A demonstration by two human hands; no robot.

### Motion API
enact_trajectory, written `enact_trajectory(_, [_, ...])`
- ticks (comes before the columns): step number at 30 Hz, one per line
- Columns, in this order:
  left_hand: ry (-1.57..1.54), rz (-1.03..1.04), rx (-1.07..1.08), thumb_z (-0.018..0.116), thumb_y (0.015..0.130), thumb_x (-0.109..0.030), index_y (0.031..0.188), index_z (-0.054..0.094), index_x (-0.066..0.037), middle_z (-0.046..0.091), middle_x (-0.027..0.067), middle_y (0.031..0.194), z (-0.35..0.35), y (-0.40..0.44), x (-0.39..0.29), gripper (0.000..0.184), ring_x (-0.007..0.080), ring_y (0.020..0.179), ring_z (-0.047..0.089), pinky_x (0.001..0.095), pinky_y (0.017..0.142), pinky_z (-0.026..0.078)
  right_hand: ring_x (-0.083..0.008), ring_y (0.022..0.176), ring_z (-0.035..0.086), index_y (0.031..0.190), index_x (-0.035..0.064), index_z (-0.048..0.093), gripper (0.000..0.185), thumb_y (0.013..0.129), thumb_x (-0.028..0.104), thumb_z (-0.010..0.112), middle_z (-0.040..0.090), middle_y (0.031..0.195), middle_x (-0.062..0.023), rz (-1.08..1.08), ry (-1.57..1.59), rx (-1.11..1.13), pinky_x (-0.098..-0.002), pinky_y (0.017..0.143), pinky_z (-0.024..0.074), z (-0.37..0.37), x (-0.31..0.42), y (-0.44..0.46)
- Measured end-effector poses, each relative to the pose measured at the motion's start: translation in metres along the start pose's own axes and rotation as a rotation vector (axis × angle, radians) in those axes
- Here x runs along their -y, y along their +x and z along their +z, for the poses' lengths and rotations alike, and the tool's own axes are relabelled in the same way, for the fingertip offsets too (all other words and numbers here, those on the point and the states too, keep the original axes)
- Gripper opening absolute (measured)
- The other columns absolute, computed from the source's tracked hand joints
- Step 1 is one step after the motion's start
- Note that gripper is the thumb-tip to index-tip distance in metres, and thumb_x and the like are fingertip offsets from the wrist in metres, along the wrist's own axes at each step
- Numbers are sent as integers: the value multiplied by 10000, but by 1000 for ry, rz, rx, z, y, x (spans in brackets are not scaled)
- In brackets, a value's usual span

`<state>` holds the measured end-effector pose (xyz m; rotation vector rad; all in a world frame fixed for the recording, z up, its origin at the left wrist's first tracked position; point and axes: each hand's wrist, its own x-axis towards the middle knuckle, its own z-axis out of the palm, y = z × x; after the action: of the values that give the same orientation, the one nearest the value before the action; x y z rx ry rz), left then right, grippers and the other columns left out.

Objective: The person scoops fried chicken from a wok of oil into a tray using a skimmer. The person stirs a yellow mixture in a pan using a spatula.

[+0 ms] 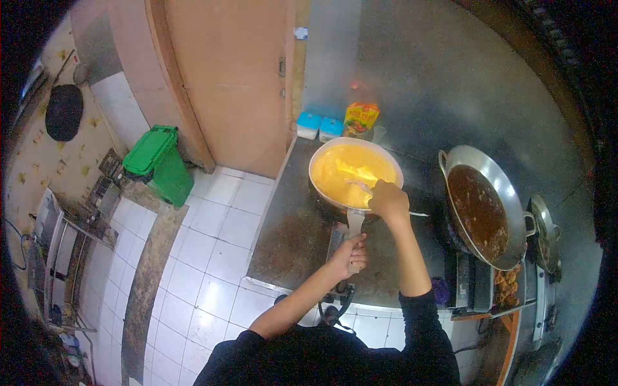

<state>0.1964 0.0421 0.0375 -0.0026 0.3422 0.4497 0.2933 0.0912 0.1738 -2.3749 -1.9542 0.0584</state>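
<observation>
A frying pan [314, 168] with a pale rim stands on the stove, full of a thick yellow mixture [338, 183]. My left hand [349, 255] is closed around its pale handle [355, 222], which points toward me. Over the near right side of the pan, my right hand [389, 199] is closed on a spoon [362, 187]. The spoon's head dips into the yellow mixture, and the thin end of its handle sticks out to the right of the hand. Brighter yellow lumps or folds show in the middle of the mixture.
A large wok [473, 161] of dark brown oil stands on the right, a smaller pan [544, 225] beyond it. Fried food [506, 286] lies below. Blue-lidded boxes [309, 122] and a yellow pouch [360, 118] stand behind the pan. A green bin [158, 161] stands left by the door.
</observation>
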Motion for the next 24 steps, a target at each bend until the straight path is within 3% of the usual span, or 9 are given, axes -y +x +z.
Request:
enact_trajectory(11, [-58, -29, 97, 501, 770, -236, 583, 375, -140, 272, -57, 406, -5, 2, -1, 244, 43, 312, 243, 175, 281, 193, -298, 801, 556, 843, 21, 545, 223, 669, 141, 476, 568, 837, -181, -5, -13, -9, -372, 685, 443, -1, 0, 43])
enact_trajectory(13, [-31, -11, 89, 504, 769, -239, 586, 377, -139, 273, -57, 405, -3, 1, -1, 244, 44, 312, 242, 175, 281, 193, -311, 864, 529, 920, 4, 515, 308, 679, 193, 491, 539, 910, -210, 54, 18, 31, -376, 737, 421, 0, -7, 57])
enact_trajectory(18, [-19, -22, 98, 511, 764, -249, 593, 375, -138, 271, -59, 405, -6, 5, -1, 245, 45, 312, 239, 175, 283, 192, -346, 885, 505, 907, -49, 524, 358, 701, 240, 486, 521, 921, -239, 39, 120, -2, -389, 764, 403, -9, -29, 79])
enact_trajectory(20, [-40, -33, 135, 512, 763, -250, 594, 374, -138, 269, -60, 405, -7, 5, -1, 245, 46, 312, 238, 177, 285, 193, -358, 883, 501, 873, -59, 536, 367, 708, 265, 490, 521, 904, -248, 61, 104, -122, -391, 760, 403, -19, -36, 79])
enact_trajectory(21, [-42, -34, 137, 512, 763, -250, 594, 374, -138, 269, -60, 405, -7, 5, -1, 245, 46, 312, 238, 177, 285, 193, -345, 917, 495, 949, 3, 515, 331, 695, 212, 484, 507, 974, -225, 130, 86, -3, -390, 781, 400, -46, -27, 64])
enact_trajectory(24, [-62, -62, 118, 504, 768, -242, 584, 371, -141, 264, -60, 402, -6, 5, -2, 248, 48, 312, 235, 181, 286, 190, -344, 908, 501, 949, -1, 517, 326, 688, 192, 475, 515, 960, -222, 68, -11, 13, -393, 780, 401, -81, -29, 47])
